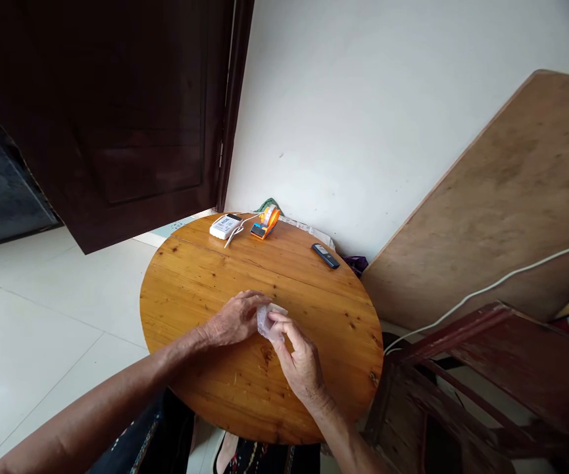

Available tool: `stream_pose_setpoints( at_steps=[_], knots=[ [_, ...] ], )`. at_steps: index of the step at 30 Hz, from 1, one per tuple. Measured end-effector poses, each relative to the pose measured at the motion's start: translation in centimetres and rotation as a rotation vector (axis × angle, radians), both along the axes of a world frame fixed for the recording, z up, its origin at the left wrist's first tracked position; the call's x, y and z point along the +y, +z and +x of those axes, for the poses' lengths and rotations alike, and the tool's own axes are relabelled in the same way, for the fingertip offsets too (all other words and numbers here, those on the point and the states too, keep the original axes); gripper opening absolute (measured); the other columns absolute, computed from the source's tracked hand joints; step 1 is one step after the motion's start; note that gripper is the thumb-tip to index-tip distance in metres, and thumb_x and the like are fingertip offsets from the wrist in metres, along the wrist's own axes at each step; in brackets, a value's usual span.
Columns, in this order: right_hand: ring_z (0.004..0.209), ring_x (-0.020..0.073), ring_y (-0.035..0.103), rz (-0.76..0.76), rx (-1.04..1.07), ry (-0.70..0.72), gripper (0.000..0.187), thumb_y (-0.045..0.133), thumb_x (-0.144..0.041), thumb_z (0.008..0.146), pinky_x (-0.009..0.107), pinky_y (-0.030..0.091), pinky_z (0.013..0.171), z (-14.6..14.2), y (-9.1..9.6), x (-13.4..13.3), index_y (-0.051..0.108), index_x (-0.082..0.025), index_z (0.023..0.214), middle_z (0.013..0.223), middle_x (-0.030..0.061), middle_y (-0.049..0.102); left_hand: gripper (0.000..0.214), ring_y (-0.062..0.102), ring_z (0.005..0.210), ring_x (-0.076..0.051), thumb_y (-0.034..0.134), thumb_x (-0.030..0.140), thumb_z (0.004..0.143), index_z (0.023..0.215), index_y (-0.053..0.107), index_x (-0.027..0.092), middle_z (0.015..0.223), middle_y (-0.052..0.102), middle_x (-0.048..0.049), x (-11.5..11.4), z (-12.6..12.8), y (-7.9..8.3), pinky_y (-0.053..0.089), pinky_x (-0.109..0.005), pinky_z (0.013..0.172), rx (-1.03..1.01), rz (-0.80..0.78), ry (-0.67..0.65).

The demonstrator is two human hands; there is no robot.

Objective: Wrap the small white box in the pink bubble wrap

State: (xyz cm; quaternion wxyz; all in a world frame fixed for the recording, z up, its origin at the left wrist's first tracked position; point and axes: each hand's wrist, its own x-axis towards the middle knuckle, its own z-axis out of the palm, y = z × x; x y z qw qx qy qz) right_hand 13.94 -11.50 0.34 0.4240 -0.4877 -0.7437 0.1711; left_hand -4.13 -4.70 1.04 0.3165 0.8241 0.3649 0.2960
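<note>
A small, see-through container (264, 324), whitish and cup-like, is between my two hands above the round wooden table (190, 289). Its exact kind is hard to make out. My left hand (237, 319) is curled against its left and far side, with some fingertips hidden behind it. On the near right, my right hand (300, 359) pinches its wall, thumb outside and fingers at the opening.
Toward the table's far edge are a white box-like device with a cable (225, 226), an orange tape dispenser (266, 222) and a dark remote-like handset (325, 255). A dark door (156, 118) stands left. A wooden board (501, 178) and reddish chair (462, 336) are right.
</note>
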Motion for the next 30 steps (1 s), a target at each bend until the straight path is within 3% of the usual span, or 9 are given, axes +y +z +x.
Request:
stream_pose_setpoints(
  at_steps=[5,9,13,16,20,22,25,27,30],
  knots=[
    [0.118,0.0212,0.061,0.045,-0.018,0.018,0.013,0.049,-0.019,0.092,0.038,0.047,0.103,0.3,-0.8,0.2,0.058,-0.029,0.09,0.119,0.0063,0.069,0.073,0.038,0.14,-0.031,0.068,0.017,0.072,0.142,0.045,0.018,0.155,0.032,-0.0179,0.4,-0.9,-0.8,0.037,-0.046,0.112,0.063,0.088,-0.078],
    [0.116,0.0213,0.062,0.041,0.02,0.01,0.011,0.05,-0.02,0.091,0.036,0.047,0.101,0.4,0.1,0.2,0.058,-0.027,0.089,0.117,0.0066,0.069,0.05,0.058,0.119,-0.022,0.064,0.017,0.076,0.126,0.058,0.016,0.132,0.06,-0.013,0.9,0.2,-1.4,0.046,-0.034,0.102,-0.086,0.053,-0.133],
    [0.094,0.0215,0.067,-0.084,0.098,-0.033,0.01,0.054,-0.031,0.09,0.031,0.052,0.082,0.5,2.1,1.7,0.059,-0.024,0.085,0.098,0.0061,0.072,0.037,0.064,0.078,-0.016,0.066,0.028,0.076,0.11,0.067,0.012,0.093,0.07,-0.0052,1.7,0.6,-0.2,0.05,-0.024,0.069,-0.165,-0.239,-0.081],
    [0.064,0.0162,0.059,-0.273,0.248,-0.08,0.022,0.061,-0.042,0.084,0.026,0.047,0.058,0.5,2.6,4.5,0.059,-0.021,0.079,0.071,0.0007,0.065,0.033,0.057,0.06,-0.014,0.055,0.037,0.084,0.095,0.069,0.01,0.072,0.065,-0.0026,2.7,0.9,1.0,0.041,-0.022,0.053,-0.096,-0.492,0.022],
    [0.055,0.0138,0.052,-0.526,0.514,-0.084,0.035,0.068,-0.054,0.075,0.024,0.04,0.047,0.3,1.6,7.6,0.059,-0.02,0.074,0.062,-0.0022,0.059,0.034,0.056,0.06,-0.016,0.048,0.037,0.087,0.078,0.07,0.013,0.066,0.064,-0.0046,3.8,1.5,1.8,0.036,-0.024,0.055,0.177,-0.349,0.289],
    [0.059,0.0146,0.055,-0.566,0.556,-0.01,0.036,0.07,-0.054,0.074,0.025,0.042,0.051,0.3,1.2,7.9,0.062,-0.02,0.08,0.066,-0.001,0.063,0.034,0.06,0.067,-0.019,0.047,0.036,0.087,0.077,0.071,0.016,0.07,0.067,-0.0064,3.9,1.7,1.9,0.037,-0.026,0.059,0.269,-0.254,0.351],
    [0.085,0.021,0.067,-0.602,0.608,0.155,0.052,0.077,-0.047,0.071,0.031,0.051,0.071,0.4,1.1,7.2,0.06,-0.022,0.114,0.097,0.0049,0.073,0.034,0.061,0.071,-0.02,0.043,0.031,0.089,0.08,0.072,0.017,0.074,0.069,-0.0077,3.6,1.5,1.6,0.037,-0.027,0.063,0.277,-0.215,0.379],
    [0.101,0.0249,0.066,-0.601,0.616,0.191,0.074,0.081,-0.041,0.068,0.037,0.052,0.083,0.3,1.1,6.7,0.049,-0.025,0.132,0.117,0.0085,0.07,0.037,0.059,0.068,-0.019,0.041,0.034,0.091,0.079,0.07,0.015,0.071,0.067,-0.0071,3.5,1.1,1.4,0.037,-0.027,0.062,0.183,-0.21,0.35],
    [0.103,0.026,0.067,-0.565,0.593,0.124,0.084,0.079,-0.041,0.07,0.039,0.052,0.087,0.1,0.8,6.5,0.039,-0.024,0.142,0.122,0.0109,0.068,0.039,0.056,0.068,-0.017,0.043,0.043,0.09,0.086,0.069,0.013,0.074,0.065,-0.0052,3.4,0.5,1.2,0.038,-0.026,0.062,-0.081,-0.304,0.196]
  ],
)
